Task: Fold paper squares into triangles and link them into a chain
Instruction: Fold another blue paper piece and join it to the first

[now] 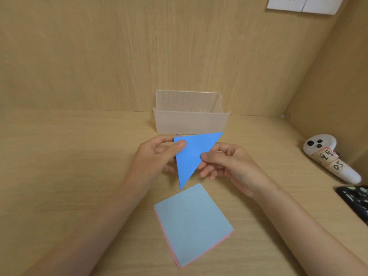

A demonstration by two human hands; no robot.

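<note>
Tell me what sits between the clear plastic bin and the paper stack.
In the head view, the blue folded triangle, pinched by the left hand and right hand, lies between clear plastic bin and paper stack.

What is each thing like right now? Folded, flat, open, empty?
blue paper: folded into a triangle, held up.
left hand: pinches its left corner.
right hand: pinches its right edge.
paper stack: lying flat, unfolded.
plastic box: upright, open top, looks empty.
white controller: lying down.

One blue paper triangle [191, 156], two hands, left hand [157, 156] and right hand [227, 164], one stack of paper squares [193, 224], one clear plastic box [191, 120], one white controller [330, 156], one dark phone [356, 200]
</note>
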